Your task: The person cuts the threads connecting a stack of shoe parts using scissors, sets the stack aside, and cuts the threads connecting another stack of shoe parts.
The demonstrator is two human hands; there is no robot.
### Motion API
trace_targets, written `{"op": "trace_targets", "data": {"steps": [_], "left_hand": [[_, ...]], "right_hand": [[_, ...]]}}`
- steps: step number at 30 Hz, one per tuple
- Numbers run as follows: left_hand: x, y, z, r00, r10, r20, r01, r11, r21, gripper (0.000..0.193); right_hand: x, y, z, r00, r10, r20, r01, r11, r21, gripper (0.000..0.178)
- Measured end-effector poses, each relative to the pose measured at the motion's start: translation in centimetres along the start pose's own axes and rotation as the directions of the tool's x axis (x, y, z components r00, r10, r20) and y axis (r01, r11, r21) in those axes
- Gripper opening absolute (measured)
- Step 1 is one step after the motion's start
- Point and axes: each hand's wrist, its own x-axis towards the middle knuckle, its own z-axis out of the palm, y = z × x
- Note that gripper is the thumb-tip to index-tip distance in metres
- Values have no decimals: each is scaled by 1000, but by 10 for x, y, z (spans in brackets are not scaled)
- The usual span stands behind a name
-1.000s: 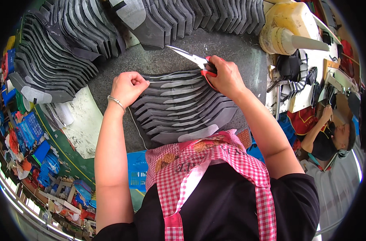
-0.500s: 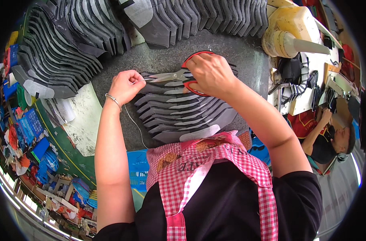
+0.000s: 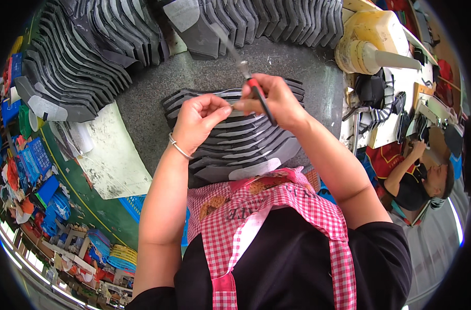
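My right hand (image 3: 276, 101) is closed round the handles of a pair of scissors (image 3: 257, 93) with red and black grips. Their blades look shut, slightly smeared by motion, and point up and away. My left hand (image 3: 200, 119), with a bracelet at the wrist, is pinched, and its fingertips meet those of my right hand. What lies in the pinch is too small to make out. Beneath both hands a fanned row of dark grey, bent foam-like pieces (image 3: 235, 150) lies on the grey worktop (image 3: 147, 93). The nearest piece carries a light grey patch.
More grey pieces (image 3: 72, 77) stand in rows at the far left, and another row (image 3: 276, 23) runs along the back. A yellowed plastic container (image 3: 377, 36) with a brush-like handle sits back right. A pale sheet (image 3: 116, 155) hangs over the left edge. Another person (image 3: 419, 175) sits at right.
My left hand has moved right and nearer, to my right fingertips. The scissors were open, pointing left near the far pieces; they have swung upright. The white thread that trailed from my left hand no longer shows.
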Motion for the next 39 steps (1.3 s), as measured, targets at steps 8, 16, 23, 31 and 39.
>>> {"op": "trace_targets", "data": {"steps": [8, 16, 23, 31, 39], "left_hand": [[-5, -12, -14, 996, -79, 33, 78, 997, 18, 10], [-5, -17, -12, 993, -110, 39, 104, 986, 132, 9], [-24, -20, -72, 973, -183, -143, 226, 882, 413, 12], [3, 3, -76, 973, -49, -227, 212, 589, 780, 18], [12, 3, -67, 958, -4, -286, 256, 460, 850, 26]], "right_hand": [[-19, 10, -12, 997, 47, -66, -56, 987, -149, 30], [-20, 19, -25, 957, -93, -275, -28, 914, -406, 28], [-17, 33, -39, 937, -220, -271, -43, 699, -714, 36], [-8, 35, -50, 930, -328, -169, 12, 485, -875, 41], [-14, 1, -33, 820, -562, 110, 203, 105, -974, 51]]}}
